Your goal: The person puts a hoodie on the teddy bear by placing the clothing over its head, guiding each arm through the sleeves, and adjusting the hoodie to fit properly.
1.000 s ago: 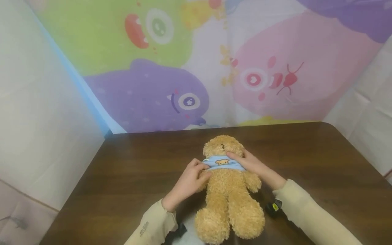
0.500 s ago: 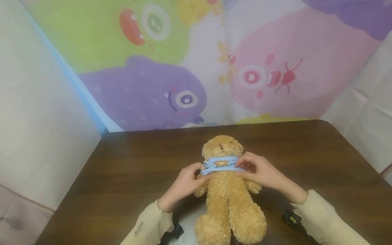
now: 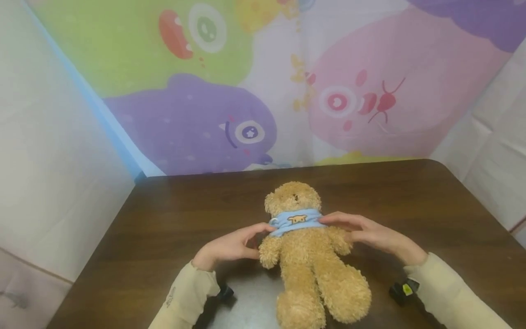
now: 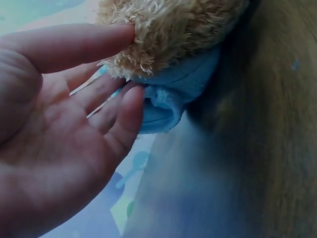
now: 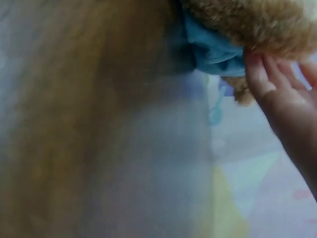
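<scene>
A light-brown plush teddy bear (image 3: 308, 251) lies on its back, head toward the far wall. Round its neck and chest bunches a small light-blue shirt (image 3: 287, 224) with a dog-like face on it. At the bear's arm on the left, my left hand (image 3: 228, 246) has its fingertips by the shirt's edge and its thumb by the fur; the left wrist view shows its palm (image 4: 59, 134) uncurled. My right hand (image 3: 376, 235) reaches in from the other side, fairly straight fingers touching the shirt, thumb by the bear's other arm. In the right wrist view fur partly covers those fingertips.
The dark brown wooden table (image 3: 185, 201) meets a cartoon-printed backdrop (image 3: 205, 128) at its far edge. Pale panels (image 3: 74, 160) stand on both sides. Glare shows on the tabletop near the bear's feet.
Both hands have moved outward and loosened from the shirt; the right one shifted from the bear's chin to the shirt's side. The bear has turned slightly, its feet swinging right.
</scene>
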### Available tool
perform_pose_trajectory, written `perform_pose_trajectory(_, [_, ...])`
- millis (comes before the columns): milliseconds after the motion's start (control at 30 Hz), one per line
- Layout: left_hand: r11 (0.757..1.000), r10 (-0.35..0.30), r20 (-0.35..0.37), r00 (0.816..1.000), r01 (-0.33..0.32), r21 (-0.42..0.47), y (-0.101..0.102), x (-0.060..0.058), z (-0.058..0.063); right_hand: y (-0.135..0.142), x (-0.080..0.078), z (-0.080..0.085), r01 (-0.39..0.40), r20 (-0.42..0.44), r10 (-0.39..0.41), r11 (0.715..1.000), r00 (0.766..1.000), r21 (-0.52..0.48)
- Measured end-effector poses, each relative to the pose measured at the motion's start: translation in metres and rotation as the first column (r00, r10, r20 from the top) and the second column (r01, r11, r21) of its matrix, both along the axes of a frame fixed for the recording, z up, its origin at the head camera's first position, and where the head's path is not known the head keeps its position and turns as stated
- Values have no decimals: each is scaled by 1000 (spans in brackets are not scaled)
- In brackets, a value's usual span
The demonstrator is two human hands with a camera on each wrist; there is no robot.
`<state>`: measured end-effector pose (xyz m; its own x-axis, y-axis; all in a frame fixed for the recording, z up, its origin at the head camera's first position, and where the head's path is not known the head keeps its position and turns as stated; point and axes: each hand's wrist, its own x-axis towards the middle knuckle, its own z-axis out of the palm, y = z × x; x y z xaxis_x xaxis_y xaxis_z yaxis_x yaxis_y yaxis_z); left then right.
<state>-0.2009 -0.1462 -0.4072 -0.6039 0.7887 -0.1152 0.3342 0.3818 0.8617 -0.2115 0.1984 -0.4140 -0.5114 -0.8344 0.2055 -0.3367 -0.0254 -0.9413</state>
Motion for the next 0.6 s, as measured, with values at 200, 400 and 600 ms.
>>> perform_pose_trajectory(200, [997,68,-117,991,-72,-24,8,-1,-6,4,-7,-7,-124,132,131,990,983,-62])
perform_pose_trajectory(400, [991,130,-210,969,-129,21,19,2,-9,-5,-4,-7,66,3,-67,994,998,90])
perform_pose_trajectory(600, [973,226,-301,926,-228,29,28,10,-1,-23,8,0,297,-77,-289,944,954,145])
